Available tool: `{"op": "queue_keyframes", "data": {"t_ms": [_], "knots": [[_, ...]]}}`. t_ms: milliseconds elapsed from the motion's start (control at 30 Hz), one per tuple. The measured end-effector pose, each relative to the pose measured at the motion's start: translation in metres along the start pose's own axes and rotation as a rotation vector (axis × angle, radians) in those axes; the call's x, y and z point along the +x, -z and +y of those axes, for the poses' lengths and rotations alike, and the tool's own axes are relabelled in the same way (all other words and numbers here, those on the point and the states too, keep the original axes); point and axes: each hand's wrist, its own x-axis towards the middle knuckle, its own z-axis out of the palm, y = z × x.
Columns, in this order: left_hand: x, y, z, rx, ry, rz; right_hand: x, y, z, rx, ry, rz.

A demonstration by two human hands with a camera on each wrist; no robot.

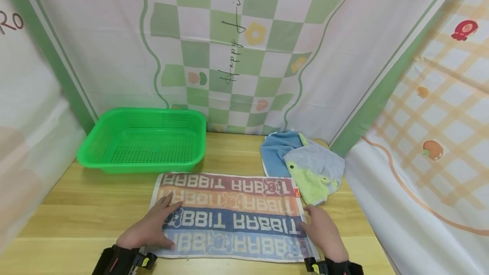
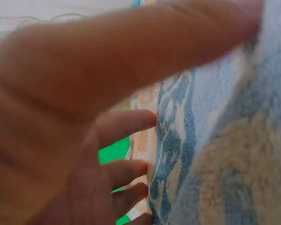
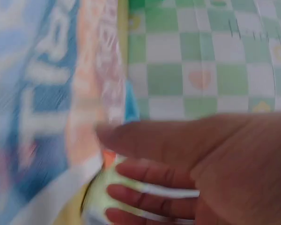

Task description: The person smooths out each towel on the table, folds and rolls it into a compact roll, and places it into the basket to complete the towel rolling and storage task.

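Observation:
A striped towel point(image 1: 233, 217) in maroon, orange, navy and light blue, with repeated lettering and bear faces, lies spread flat on the table. My left hand point(image 1: 154, 224) rests on its left part, fingers spread; in the left wrist view the fingertips point(image 2: 147, 118) touch the cloth. At the towel's right edge is my right hand point(image 1: 324, 232), its fingers near the border. The right wrist view is blurred, and whether those fingers touch the towel is hard to tell. Neither hand grips the cloth.
A green plastic basket point(image 1: 141, 166) stands at the back left, just behind the towel. Crumpled blue, grey and lime cloths point(image 1: 305, 160) lie at the back right, against the towel's corner. Printed curtains point(image 1: 244, 54) hang behind and at both sides of the wooden table point(image 1: 76, 215).

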Motion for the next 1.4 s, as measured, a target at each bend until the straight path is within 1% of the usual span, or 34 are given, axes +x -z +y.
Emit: {"op": "queue_keyframes", "data": {"t_ms": [67,133,167,233,300,400,500,567,600,633,700,767,800,833,867,900,967,1100,1167,1233,1400], "knots": [[0.002,0.001,0.0,0.026,-0.005,0.058,0.012,-0.001,-0.011,0.009,0.089,0.007],[0.008,0.004,-0.001,0.062,-0.017,0.121,0.024,-0.006,-0.022,0.01,0.173,0.005],[0.011,0.005,-0.003,0.069,-0.021,0.149,0.029,-0.01,-0.027,0.006,0.206,0.005],[0.019,0.008,-0.007,0.095,-0.049,0.197,0.039,-0.019,-0.033,-0.009,0.257,0.006],[0.026,0.009,-0.012,0.098,-0.064,0.214,0.046,-0.026,-0.035,-0.016,0.281,0.004],[0.035,0.01,-0.018,0.09,-0.089,0.231,0.053,-0.033,-0.036,0.002,0.298,0.008],[0.041,0.013,-0.02,0.093,-0.105,0.237,0.059,-0.031,-0.036,-0.003,0.303,0.01],[0.043,0.014,-0.019,0.104,-0.099,0.244,0.063,-0.028,-0.037,-0.019,0.31,0.003],[0.044,0.015,-0.018,0.113,-0.102,0.257,0.065,-0.025,-0.038,-0.021,0.287,-0.005],[0.045,0.016,-0.017,0.12,-0.091,0.277,0.067,-0.022,-0.039,-0.023,0.276,-0.008],[0.046,0.018,-0.015,0.152,-0.066,0.337,0.071,-0.015,-0.041,-0.026,0.267,0.02],[0.048,0.019,-0.013,0.209,-0.036,0.416,0.078,-0.008,-0.042,-0.012,0.288,0.08],[0.049,0.02,-0.013,0.235,-0.019,0.45,0.081,-0.004,-0.042,0.003,0.311,0.114],[0.05,0.02,-0.012,0.264,0.002,0.478,0.086,-0.002,-0.041,0.001,0.356,0.152],[0.051,0.021,-0.012,0.297,0.009,0.499,0.092,0.0,-0.04,0.003,0.391,0.179],[0.052,0.021,-0.013,0.326,0.011,0.511,0.097,0.0,-0.039,0.017,0.417,0.185],[0.054,0.02,-0.015,0.358,0.006,0.509,0.109,-0.003,-0.035,0.028,0.441,0.169],[0.059,0.018,-0.019,0.392,-0.006,0.487,0.128,-0.012,-0.029,0.002,0.385,0.119],[0.061,0.017,-0.021,0.398,0.002,0.479,0.134,-0.016,-0.027,-0.015,0.361,0.13],[0.062,0.016,-0.022,0.397,0.011,0.474,0.138,-0.018,-0.027,-0.02,0.359,0.157],[0.063,0.018,-0.024,0.358,0.029,0.471,0.139,-0.02,-0.027,-0.012,0.363,0.216]]}}
